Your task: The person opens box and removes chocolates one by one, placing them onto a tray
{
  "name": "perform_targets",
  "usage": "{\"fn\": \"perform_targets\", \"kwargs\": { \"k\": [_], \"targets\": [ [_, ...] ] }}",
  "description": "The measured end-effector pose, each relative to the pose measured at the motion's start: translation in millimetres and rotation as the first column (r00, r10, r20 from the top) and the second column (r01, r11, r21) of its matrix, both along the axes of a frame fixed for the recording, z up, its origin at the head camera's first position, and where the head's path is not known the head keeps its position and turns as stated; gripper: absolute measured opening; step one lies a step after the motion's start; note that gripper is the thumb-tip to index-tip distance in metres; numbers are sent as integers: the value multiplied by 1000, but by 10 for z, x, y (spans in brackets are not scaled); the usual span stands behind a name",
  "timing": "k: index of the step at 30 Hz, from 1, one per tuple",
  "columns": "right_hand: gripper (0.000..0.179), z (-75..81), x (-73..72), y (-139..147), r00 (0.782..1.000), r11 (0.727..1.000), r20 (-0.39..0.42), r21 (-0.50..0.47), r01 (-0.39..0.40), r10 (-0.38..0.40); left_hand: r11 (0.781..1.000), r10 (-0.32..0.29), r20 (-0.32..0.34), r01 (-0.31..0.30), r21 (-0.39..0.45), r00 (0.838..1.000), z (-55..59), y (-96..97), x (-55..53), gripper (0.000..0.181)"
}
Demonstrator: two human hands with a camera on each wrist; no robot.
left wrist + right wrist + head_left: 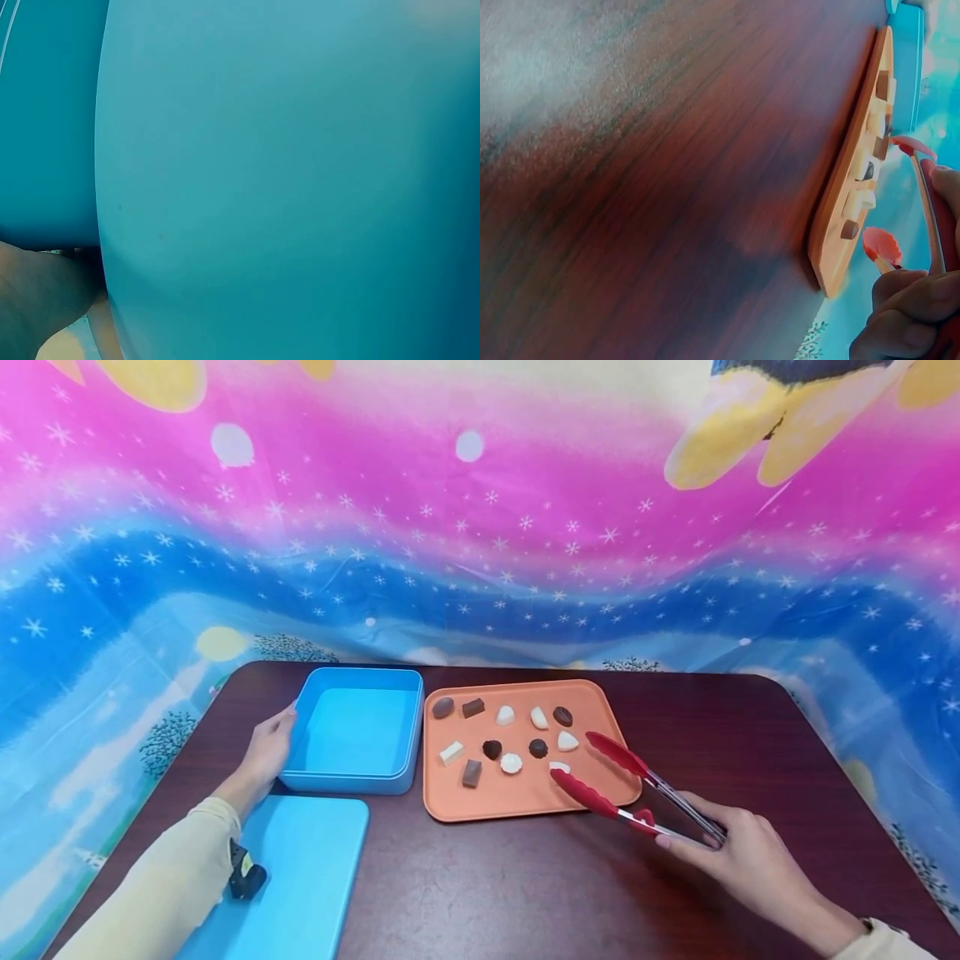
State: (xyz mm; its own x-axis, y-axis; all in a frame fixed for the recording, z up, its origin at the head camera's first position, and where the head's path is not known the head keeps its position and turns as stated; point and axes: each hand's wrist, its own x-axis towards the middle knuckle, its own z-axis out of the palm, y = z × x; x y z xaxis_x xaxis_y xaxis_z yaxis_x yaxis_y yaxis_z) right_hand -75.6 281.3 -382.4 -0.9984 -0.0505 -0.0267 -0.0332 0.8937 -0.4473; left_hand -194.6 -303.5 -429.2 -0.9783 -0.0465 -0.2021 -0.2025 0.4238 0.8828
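My right hand [757, 860] grips metal tongs [678, 799] with red tips, which stand spread over the right part of an orange tray [495, 806]. Several dark, brown and white chocolates lie on this tray. One white chocolate [559, 767] is right beside the lower tong tip, partly covered by it; a white cone-shaped chocolate [567, 742] lies near the upper one. Nothing is pinched between the tips. Against the left wall of a light blue box [417, 760] rests my left hand [264, 752], its fingers partly hidden. No chocolates show inside the box.
A blue lid [315, 860] lies flat in front of the box, under my left forearm. The tray stands close to the box's right side. Dark wood table [450, 885] surrounds them, with a colourful printed cloth [480, 552] hanging behind.
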Motion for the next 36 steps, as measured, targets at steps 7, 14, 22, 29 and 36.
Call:
{"fn": "perform_targets", "kwargs": {
  "k": [7,14,22,29,36],
  "targets": [
    [77,-45,-43,90,997,999,-63,0,33,-32,1000,-6,-3,6,5,1000,2,4,3,63],
    [68,-123,-86,192,977,997,-201,-40,61,-68,1000,-6,1,6,6,1000,6,7,8,63],
    [66,-209,-150,283,971,992,-206,-65,109,-121,1000,-7,6,6,11,1000,11,9,13,63],
    [69,-270,-203,356,968,984,-190,-92,151,-166,1000,-11,16,11,13,1000,0,6,12,64],
    [66,-309,-235,438,962,977,-178,-90,193,-207,1000,-10,21,9,8,1000,-5,8,14,64]
  ]
}}
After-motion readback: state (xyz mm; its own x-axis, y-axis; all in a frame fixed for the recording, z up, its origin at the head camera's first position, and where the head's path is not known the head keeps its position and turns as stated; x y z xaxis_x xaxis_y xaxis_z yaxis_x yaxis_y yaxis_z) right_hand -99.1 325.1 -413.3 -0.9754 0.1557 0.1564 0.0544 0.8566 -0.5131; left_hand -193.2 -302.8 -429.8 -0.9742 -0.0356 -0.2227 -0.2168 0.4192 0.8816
